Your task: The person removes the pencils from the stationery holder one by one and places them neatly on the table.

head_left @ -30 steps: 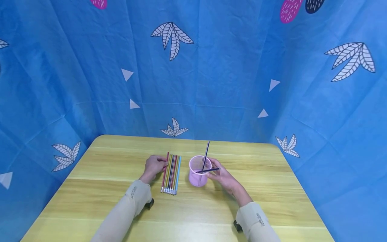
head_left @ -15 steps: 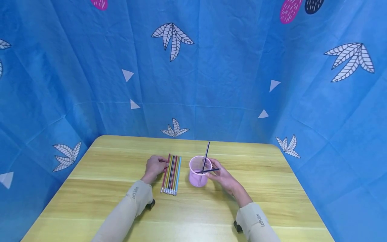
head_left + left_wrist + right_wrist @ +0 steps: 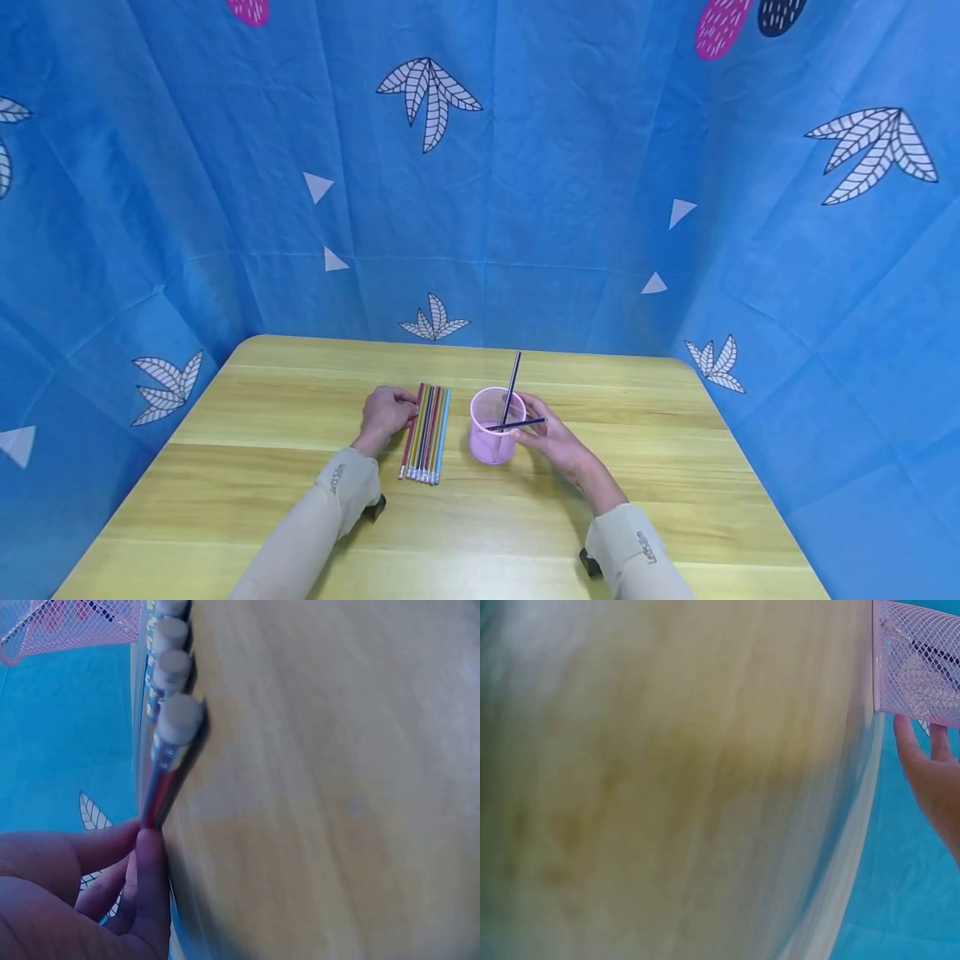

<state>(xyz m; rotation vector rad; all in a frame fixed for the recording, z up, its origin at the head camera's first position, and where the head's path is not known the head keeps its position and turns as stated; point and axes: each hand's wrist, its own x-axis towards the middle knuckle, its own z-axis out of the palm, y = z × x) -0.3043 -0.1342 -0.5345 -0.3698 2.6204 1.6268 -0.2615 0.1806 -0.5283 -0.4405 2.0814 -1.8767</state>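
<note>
My left hand (image 3: 386, 414) pinches a red pencil (image 3: 166, 784) between thumb and finger, at the left end of a row of pencils (image 3: 428, 433). The row lies flat side by side, in red, yellow, dark and light blue, with the white erasers toward me. To the right of it stands a pink mesh pen cup (image 3: 491, 446), upright. My right hand (image 3: 558, 442) holds the cup from its right side, thumb in front and fingers behind. Two dark pencils are in the cup: one steep pencil (image 3: 513, 375), and one low pencil (image 3: 531, 422) leaning out over the rim toward my right hand.
The wooden table (image 3: 480, 533) has rounded far corners. A blue patterned cloth (image 3: 570, 208) hangs behind it and along both sides. In the left wrist view, several erasers (image 3: 173, 666) line up beyond the pinched pencil.
The red pencil has slid slightly toward me and to the right with my left hand, closer in line with the row. My right hand and the cup have stayed in place.
</note>
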